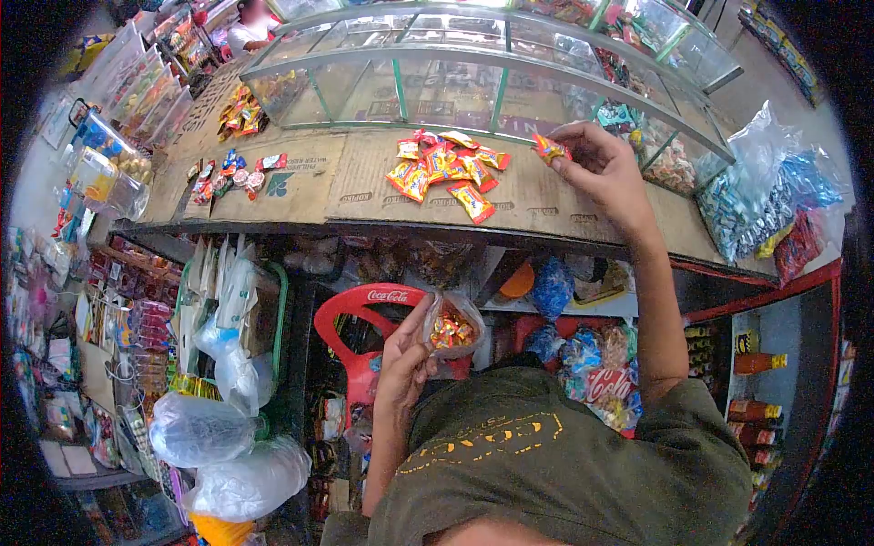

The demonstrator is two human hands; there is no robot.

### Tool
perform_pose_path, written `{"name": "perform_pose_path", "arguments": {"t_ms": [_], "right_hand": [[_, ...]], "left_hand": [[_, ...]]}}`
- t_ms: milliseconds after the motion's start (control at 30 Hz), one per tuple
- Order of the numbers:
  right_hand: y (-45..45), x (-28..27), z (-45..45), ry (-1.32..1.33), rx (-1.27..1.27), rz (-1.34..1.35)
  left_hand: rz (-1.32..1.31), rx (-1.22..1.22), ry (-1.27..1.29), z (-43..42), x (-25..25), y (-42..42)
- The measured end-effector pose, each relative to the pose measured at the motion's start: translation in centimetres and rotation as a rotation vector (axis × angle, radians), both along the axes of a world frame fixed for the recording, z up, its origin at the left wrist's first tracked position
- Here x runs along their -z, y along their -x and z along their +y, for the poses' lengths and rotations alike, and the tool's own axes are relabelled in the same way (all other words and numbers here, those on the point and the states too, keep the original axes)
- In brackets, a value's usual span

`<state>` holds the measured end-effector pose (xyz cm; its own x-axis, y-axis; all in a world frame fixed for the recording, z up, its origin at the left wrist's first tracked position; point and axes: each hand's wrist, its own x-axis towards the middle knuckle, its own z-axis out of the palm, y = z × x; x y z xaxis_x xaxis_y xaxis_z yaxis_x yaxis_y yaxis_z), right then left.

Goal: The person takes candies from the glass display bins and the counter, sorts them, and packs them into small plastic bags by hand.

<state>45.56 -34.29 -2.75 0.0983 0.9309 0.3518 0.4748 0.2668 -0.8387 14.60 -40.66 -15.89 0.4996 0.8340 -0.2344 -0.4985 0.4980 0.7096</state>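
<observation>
Between the thumb and fingers of my right hand (601,166) is one red and yellow wrapped candy (550,147), held above the cardboard-covered counter (364,187). Left of it lies a loose pile of similar candies (442,164), with one candy (472,202) nearest the counter's front edge. Below the counter, my left hand (406,357) grips the side of a clear plastic bag (455,329), whose open top shows orange and red candies inside.
A divided glass display case (446,91) stands behind the pile. Other candies (233,175) lie at the left. Large candy bags (769,200) rest at the right end. A red Coca-Cola chair (364,314) stands under the counter edge. One person (250,29) is at the far left back.
</observation>
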Motion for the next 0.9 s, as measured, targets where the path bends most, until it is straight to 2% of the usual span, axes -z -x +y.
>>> {"name": "perform_pose_path", "arguments": {"t_ms": [33,100,133,200,300,333,400,500,600,667,733,800,833,900], "right_hand": [[0.0,-0.1,-0.1,0.002,0.000,-0.001],[-0.1,-0.5,-0.3,0.091,0.049,-0.243],[0.0,-0.4,-0.3,0.090,0.050,-0.244],[0.3,-0.1,-0.3,-0.148,0.115,-0.326],[1.8,-1.4,-1.8,-0.257,0.217,-0.225],[2.6,-1.7,-2.6,-0.212,0.183,-0.126],[4.1,-2.8,-4.6,-0.111,0.004,-0.351],[7.3,0.1,-5.6,0.158,-0.466,-0.422],[11.1,6.2,-5.9,0.265,-0.440,-0.679],[12.8,7.8,-5.9,0.338,-0.427,-0.720],[12.9,6.6,-5.9,0.364,-0.434,-0.731],[12.2,3.1,-5.0,0.428,-0.524,-0.651],[11.3,2.0,-4.6,0.295,-0.528,-0.598],[10.5,-0.8,-4.3,0.121,-0.309,-0.494]], "left_hand": [[0.007,0.000,0.007,0.0,0.0,0.0],[0.000,0.003,0.009,0.0,0.2,0.0],[-0.006,0.004,0.009,0.1,0.3,0.0],[-0.006,0.003,0.005,0.1,0.3,-0.2],[0.043,0.017,-0.023,0.1,-0.2,-0.1],[0.092,0.040,-0.047,0.1,-0.5,-0.1],[0.129,0.038,-0.060,0.1,-1.2,-0.1],[0.190,0.056,-0.106,-0.1,-1.9,-0.2],[0.175,0.071,-0.148,0.1,-2.5,-0.3],[0.126,0.038,-0.145,-0.1,-3.0,-0.5],[0.142,0.044,-0.135,0.1,-3.2,-0.4],[0.159,0.050,-0.119,0.0,-3.2,-0.1],[0.138,0.034,-0.111,0.0,-3.1,0.0],[0.113,0.014,-0.105,0.1,-3.0,0.1]]}}
